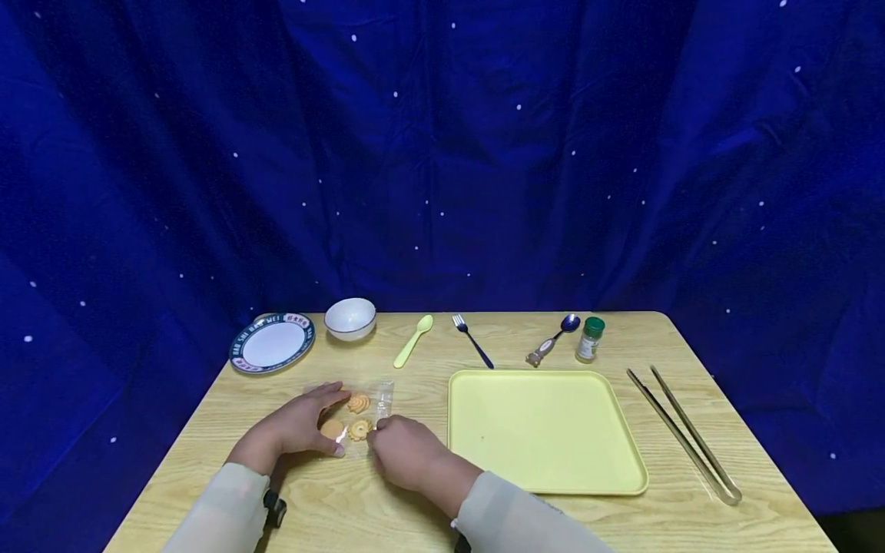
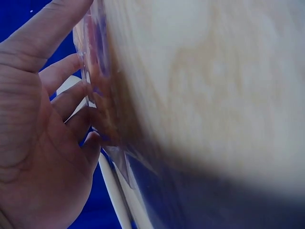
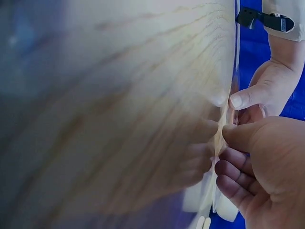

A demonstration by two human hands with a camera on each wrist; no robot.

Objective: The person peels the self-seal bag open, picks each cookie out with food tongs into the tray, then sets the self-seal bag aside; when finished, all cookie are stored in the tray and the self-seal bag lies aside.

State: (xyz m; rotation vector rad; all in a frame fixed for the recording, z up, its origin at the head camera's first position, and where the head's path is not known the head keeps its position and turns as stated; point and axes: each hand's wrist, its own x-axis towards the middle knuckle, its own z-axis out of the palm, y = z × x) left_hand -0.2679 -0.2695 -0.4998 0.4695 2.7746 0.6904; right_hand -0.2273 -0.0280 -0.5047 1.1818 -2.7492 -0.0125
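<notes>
A clear plastic bag of cookies [image 1: 359, 429] lies on the wooden table, with several round and swirled cookies showing through. Over its left part rests my left hand [image 1: 302, 423], thumb and fingers spread apart around the cookies. In the left wrist view the fingertips of that hand [image 2: 50, 105] touch the bag's side [image 2: 101, 81]. My right hand [image 1: 412, 452] pinches the right edge of the bag between thumb and curled index finger. The right wrist view shows the right hand [image 3: 267, 157] at the bag's edge, facing the left thumb [image 3: 245, 97].
A yellow tray [image 1: 546, 485] lies to the right, with metal tongs [image 1: 691, 439] beyond it. Along the back are a rimmed plate [image 1: 273, 343], a white bowl [image 1: 350, 319], a yellow spoon [image 1: 413, 341], a fork [image 1: 473, 341], a dark spoon [image 1: 553, 340] and a green-capped jar [image 1: 590, 340].
</notes>
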